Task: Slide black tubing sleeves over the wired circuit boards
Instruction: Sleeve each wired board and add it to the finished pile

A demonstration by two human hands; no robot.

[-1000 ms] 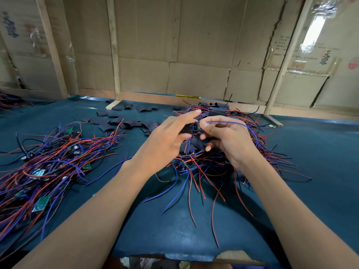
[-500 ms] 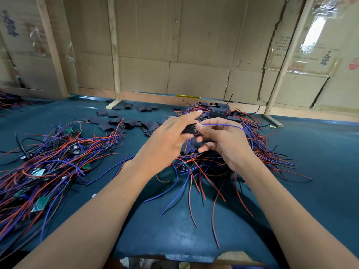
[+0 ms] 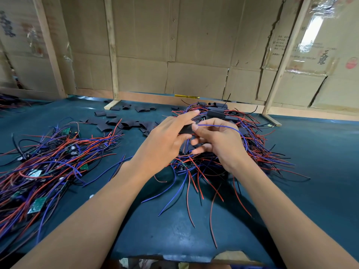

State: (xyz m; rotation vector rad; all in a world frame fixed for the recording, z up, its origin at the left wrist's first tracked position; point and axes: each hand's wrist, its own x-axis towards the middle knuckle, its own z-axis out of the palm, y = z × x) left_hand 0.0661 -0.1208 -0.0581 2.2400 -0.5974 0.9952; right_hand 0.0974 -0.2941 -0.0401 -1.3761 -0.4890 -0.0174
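My left hand (image 3: 163, 144) pinches a short, floppy black tubing sleeve (image 3: 186, 129) above the sleeved pile; my right hand (image 3: 217, 140) pinches a thin blue wire (image 3: 229, 129) at its mouth. Both look light and limp, so I judge gripping the sleeve's rim and the wire near its tip works best.

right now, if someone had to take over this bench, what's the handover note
Left hand: grips a black sleeve above the table.
Right hand: pinches a blue wire at the sleeve's mouth; the board it leads to is hidden.
Done: sleeved boards pile under and behind the hands.
Left: bare boards pile on the left side of the table, with loose sleeves behind it.
Next, probably: get this board fully sleeved, then take another bare board.
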